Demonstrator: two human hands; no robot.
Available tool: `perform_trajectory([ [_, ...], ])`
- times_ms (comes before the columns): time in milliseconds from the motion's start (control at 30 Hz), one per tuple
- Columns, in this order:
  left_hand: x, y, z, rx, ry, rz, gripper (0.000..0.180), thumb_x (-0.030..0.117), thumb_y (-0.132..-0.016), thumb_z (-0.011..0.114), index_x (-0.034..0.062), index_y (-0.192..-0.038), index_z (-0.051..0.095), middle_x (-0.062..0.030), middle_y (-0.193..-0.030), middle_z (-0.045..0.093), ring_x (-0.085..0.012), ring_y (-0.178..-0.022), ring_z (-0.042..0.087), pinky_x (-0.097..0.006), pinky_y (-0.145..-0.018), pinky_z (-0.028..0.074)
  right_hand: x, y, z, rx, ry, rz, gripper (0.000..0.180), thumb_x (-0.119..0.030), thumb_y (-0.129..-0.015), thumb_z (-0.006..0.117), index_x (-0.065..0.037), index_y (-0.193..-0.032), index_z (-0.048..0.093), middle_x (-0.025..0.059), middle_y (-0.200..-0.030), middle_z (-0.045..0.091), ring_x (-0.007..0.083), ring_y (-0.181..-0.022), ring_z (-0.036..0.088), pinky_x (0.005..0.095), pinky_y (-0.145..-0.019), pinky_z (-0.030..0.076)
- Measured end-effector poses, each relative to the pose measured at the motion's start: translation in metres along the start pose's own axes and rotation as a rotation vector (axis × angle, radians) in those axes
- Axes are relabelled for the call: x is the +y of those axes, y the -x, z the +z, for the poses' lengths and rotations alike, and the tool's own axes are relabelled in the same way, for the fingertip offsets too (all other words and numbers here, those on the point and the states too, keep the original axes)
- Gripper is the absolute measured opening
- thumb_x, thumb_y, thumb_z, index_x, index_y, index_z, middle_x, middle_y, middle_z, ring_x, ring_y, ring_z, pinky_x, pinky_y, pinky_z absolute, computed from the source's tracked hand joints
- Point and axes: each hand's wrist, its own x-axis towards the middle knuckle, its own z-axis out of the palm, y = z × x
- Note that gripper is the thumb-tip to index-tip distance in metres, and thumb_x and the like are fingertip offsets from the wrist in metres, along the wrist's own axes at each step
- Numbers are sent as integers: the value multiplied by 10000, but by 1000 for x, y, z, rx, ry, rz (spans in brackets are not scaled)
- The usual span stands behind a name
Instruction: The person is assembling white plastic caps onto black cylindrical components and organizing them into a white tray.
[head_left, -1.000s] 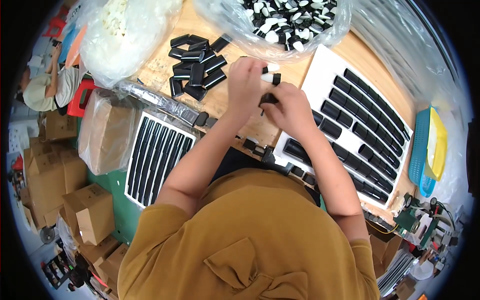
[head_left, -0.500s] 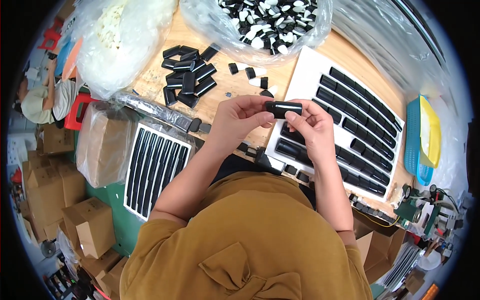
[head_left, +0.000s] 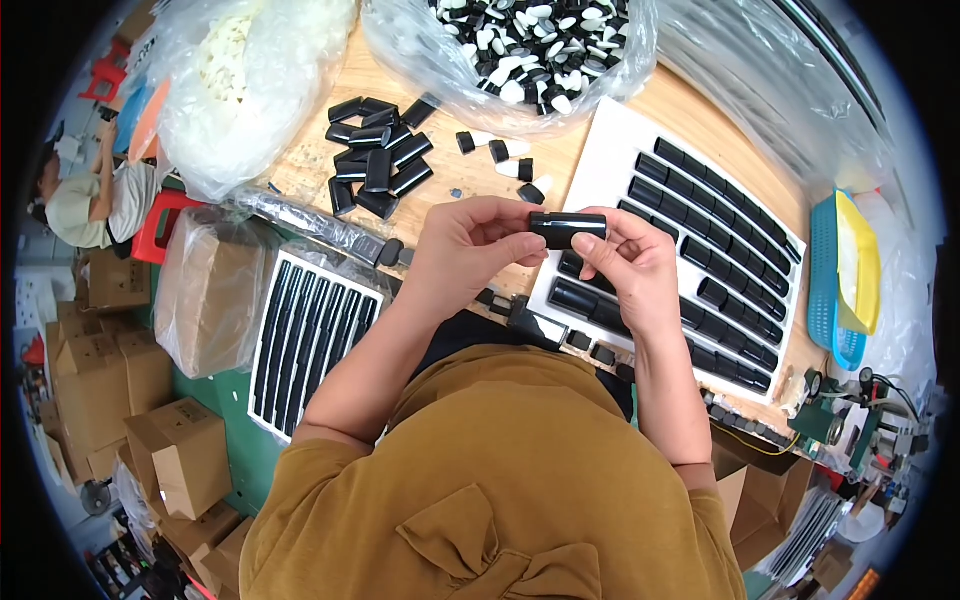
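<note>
A glossy black tube-like case lies level between my two hands above the table. My left hand pinches its left end with thumb and fingers. Thumb and fingertips of my right hand grip its right part. Beneath and beside the right hand is a white tray with rows of similar black pieces. To the left of the tray, several small black caps with white tongues lie in a line. Further left sits a loose pile of black cases.
A clear bag of black and white caps stands at the back, a bag of whitish pieces back left. A second filled tray lies left below the table. Blue and yellow baskets stand right. Cartons fill the lower left.
Both hands keep hold of the black case. It seems closed up slightly at its left end, and the right hand has shifted a little to the right and down.
</note>
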Motion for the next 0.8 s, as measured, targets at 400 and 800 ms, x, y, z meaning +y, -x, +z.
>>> perform_trajectory([
  [400,-28,-11,-22,2,-142,17,267,-56,-858,694,-62,-1124,677,-125,-1052,717,-162,-938,696,-268,-842,556,4,-24,2,-131,206,3,244,12,-855,728,27,-1095,689,-1,-815,668,38,-661,561,182,-582,468],
  [800,-44,-67,-36,336,-828,554,233,147,-989,545,6,-1079,707,-81,-984,694,-194,-909,622,-326,-868,469,47,-46,40,-222,1038,-246,208,-46,-743,769,-21,-941,708,139,-1007,641,273,-838,645,382,-706,521],
])
